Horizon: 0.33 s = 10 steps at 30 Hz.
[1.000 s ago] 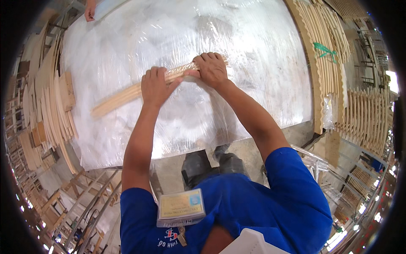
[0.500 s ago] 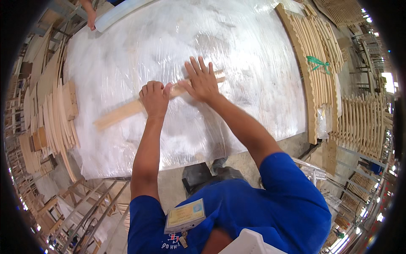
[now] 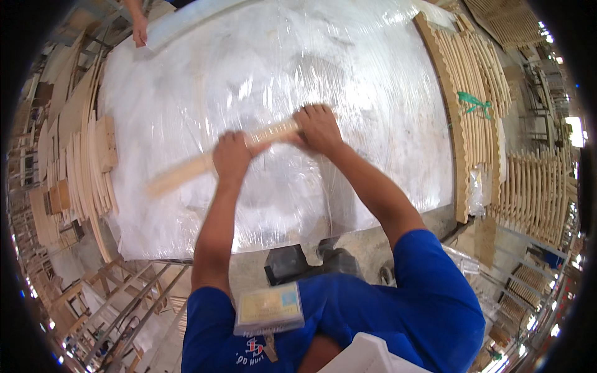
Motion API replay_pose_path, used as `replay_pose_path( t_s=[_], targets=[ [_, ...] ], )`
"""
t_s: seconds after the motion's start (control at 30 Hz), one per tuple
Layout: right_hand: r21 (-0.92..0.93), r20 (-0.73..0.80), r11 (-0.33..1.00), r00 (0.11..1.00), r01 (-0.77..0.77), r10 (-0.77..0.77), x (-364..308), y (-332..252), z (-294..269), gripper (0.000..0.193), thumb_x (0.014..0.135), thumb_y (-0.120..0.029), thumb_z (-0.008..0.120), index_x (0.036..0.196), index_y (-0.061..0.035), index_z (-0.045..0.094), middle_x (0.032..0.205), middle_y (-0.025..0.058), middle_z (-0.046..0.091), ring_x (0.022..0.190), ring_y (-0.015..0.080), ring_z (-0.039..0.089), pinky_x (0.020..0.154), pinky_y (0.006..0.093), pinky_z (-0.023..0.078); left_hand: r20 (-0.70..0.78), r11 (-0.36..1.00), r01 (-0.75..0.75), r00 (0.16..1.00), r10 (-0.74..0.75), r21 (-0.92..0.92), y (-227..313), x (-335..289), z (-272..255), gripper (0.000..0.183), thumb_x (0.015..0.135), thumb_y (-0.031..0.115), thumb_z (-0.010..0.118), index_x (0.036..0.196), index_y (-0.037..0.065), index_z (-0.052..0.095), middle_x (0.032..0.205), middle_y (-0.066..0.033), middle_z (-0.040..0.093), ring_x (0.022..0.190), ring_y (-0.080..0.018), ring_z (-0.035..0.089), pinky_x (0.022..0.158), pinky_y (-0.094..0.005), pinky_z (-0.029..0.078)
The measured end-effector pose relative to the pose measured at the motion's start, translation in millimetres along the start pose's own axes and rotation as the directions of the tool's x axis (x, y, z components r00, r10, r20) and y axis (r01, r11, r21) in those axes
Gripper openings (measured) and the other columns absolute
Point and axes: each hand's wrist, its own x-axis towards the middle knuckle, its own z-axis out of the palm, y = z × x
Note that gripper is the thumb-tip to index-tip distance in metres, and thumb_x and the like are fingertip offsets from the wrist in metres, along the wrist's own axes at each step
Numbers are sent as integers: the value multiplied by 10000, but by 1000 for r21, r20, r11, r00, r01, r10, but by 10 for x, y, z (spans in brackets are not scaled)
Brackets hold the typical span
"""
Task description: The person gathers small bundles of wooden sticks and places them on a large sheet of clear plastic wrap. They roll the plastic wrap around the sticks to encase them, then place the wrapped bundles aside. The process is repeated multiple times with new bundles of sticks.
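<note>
A pale wooden slat (image 3: pixel 183 173) lies aslant across the wide table, which is covered in clear plastic film (image 3: pixel 273 193). Shiny film seems to cover the slat's part between my hands. My left hand (image 3: pixel 231 156) is closed around the middle of the slat, thumb stretched toward the right. Near its right end, my right hand (image 3: pixel 319 129) has its fingers curled over it. The slat's left end is blurred by motion. My palms hide the parts of the wood beneath them.
At the far left, another person's hand (image 3: pixel 140 32) holds the film by a whitish roll (image 3: pixel 205 11). Stacked wooden strips (image 3: pixel 84 174) stand at the left. Along the right edge lie scalloped wooden pieces (image 3: pixel 463 118) with a green tie (image 3: pixel 474 102). Metal racks (image 3: pixel 134 311) are at lower left.
My right hand has gone from flat and spread to curled over the slat, and moved right. The slat has shifted slightly. The other person's hand has moved slightly, away from the roll's end.
</note>
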Motion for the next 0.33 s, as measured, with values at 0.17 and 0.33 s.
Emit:
replay_pose_path(
  t_s=[0.17,0.33],
  targets=[
    [31,-5,997,998,-70,70,-584,-355,-167,698,889,-567,779,1294,-24,611,1258,183,617,1248,394,585,1167,550,398,172,981,178,972,-163,-77,287,-568,-124,818,734,726,843,1144,41,664,1067,-155,674,1016,-342,660,900,-513,525],
    [142,12,972,982,-188,188,-268,-532,147,998,966,-635,693,1651,11,364,1723,254,339,1617,459,274,1310,615,188,-124,973,232,965,-230,1,88,22,7,766,830,652,847,1258,58,623,1319,-186,601,1259,-375,543,1092,-540,400]
  ],
)
